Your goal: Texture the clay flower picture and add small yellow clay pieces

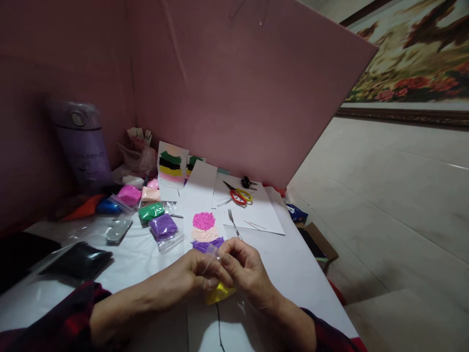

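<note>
Both of my hands meet over the front of the table, pinching the clear top of a small plastic bag of yellow clay (219, 294). My left hand (196, 274) grips the bag from the left, and my right hand (245, 269) pinches its top edge from the right. The yellow lump hangs below my fingers, partly hidden by them. Just beyond lies a white card (188, 217) with textured patches: a pink patch (204, 221), a peach patch (203, 234) and a purple patch (200, 245), whose lower part my hands cover.
Left are bags of purple clay (163, 227), green clay (151, 212), pink clay (129, 195) and black clay (78, 261), plus a purple tumbler (82, 146). A fork (233, 222), toothpicks (255, 225), scissors (240, 195) and keys (247, 183) lie beyond. A pink panel (238, 98) stands behind.
</note>
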{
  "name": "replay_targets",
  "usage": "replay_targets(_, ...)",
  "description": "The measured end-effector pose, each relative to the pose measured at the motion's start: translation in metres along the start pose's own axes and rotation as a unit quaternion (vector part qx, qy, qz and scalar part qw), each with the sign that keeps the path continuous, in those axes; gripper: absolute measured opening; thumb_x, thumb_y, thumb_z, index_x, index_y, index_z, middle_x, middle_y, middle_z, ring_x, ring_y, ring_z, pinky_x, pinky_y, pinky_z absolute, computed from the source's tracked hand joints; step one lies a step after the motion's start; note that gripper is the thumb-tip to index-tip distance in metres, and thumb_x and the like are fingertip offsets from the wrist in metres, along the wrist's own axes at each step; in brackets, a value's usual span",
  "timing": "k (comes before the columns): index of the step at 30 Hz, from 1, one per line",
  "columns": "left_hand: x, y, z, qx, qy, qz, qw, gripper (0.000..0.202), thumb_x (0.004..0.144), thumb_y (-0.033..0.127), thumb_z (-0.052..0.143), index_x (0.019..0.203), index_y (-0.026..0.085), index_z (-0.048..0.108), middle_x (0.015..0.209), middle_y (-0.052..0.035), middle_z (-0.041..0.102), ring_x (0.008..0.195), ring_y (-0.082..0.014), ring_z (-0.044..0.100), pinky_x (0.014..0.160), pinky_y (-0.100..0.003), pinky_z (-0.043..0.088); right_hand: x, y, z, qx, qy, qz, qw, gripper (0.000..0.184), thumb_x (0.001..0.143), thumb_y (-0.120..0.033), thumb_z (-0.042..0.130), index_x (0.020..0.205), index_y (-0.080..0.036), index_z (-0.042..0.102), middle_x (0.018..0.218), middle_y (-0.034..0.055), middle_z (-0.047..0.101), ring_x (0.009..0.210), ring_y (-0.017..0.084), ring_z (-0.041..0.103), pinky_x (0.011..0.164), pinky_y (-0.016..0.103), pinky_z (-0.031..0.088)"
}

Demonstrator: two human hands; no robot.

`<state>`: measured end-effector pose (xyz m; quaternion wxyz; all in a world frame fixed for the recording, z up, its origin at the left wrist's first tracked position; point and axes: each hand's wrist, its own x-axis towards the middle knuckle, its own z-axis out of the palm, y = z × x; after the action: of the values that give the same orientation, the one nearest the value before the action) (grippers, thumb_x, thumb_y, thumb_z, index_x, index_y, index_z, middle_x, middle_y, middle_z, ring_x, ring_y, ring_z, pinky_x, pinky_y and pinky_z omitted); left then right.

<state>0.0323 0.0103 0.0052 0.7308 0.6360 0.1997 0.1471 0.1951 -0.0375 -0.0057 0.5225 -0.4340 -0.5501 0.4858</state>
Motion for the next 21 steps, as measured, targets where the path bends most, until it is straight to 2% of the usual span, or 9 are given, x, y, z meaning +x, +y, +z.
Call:
replay_targets(3,-0.0004,0.0002,0.0027,-0.002,0.007,0.012,1.000,0.021,0.071,0.034,0.065,0.079,0.015,0.071,0.067,0.0025,0.055,0.063,-0.0107,0.045,0.062,-0.025,0.033,0.0019,-0.0022,-0.0016,-0.012,0.010,-0.001,1.000,0.040,0.077,-0.055,0.068,0.072,-0.018,0.054,0.065,-0.0029,0.049,0.058,0.010,0.043,0.055,0.023,0.036)
replay_targets(7,0.0022,-0.0005,0.0049,0.033,0.059,-0.021,0.997,0.017,0.062,0.031,0.068,0.065,0.015,0.063,0.058,0.0046,0.050,0.056,-0.0092,0.040,0.056,-0.024,0.029,0.0032,-0.0025,-0.0028,-0.016,0.014,0.000,1.000,0.040,0.077,-0.054,0.069,0.072,-0.018,0.055,0.065,-0.0032,0.048,0.058,0.011,0.041,0.056,0.024,0.035)
replay_targets(13,0.0049,0.0004,0.0053,0.038,0.128,-0.061,0.989,0.022,0.055,0.032,0.073,0.066,0.015,0.064,0.053,0.0064,0.049,0.052,-0.0092,0.040,0.053,-0.024,0.027,0.0031,0.0011,-0.0022,-0.005,0.029,-0.002,1.000,0.038,0.078,-0.053,0.069,0.073,-0.018,0.055,0.065,-0.0029,0.049,0.059,0.011,0.043,0.055,0.024,0.035)
replay_targets(15,0.0045,-0.0006,0.0042,0.029,0.125,-0.056,0.990,0.023,0.056,0.032,0.073,0.069,0.015,0.067,0.054,0.0061,0.050,0.053,-0.0090,0.040,0.054,-0.024,0.027,0.0030,0.0021,-0.0019,-0.010,0.031,-0.005,0.999,0.039,0.078,-0.053,0.069,0.073,-0.018,0.054,0.066,-0.0025,0.050,0.060,0.011,0.044,0.056,0.024,0.036)
replay_targets(21,0.0040,-0.0035,0.0024,-0.049,0.047,-0.030,0.997,0.031,0.060,0.042,0.076,0.077,0.016,0.073,0.061,0.0027,0.057,0.056,-0.0098,0.043,0.058,-0.026,0.028,0.0016,0.0019,-0.0002,-0.023,0.039,-0.009,0.999,0.038,0.081,-0.053,0.066,0.074,-0.018,0.053,0.066,-0.0028,0.049,0.060,0.011,0.043,0.055,0.024,0.036)
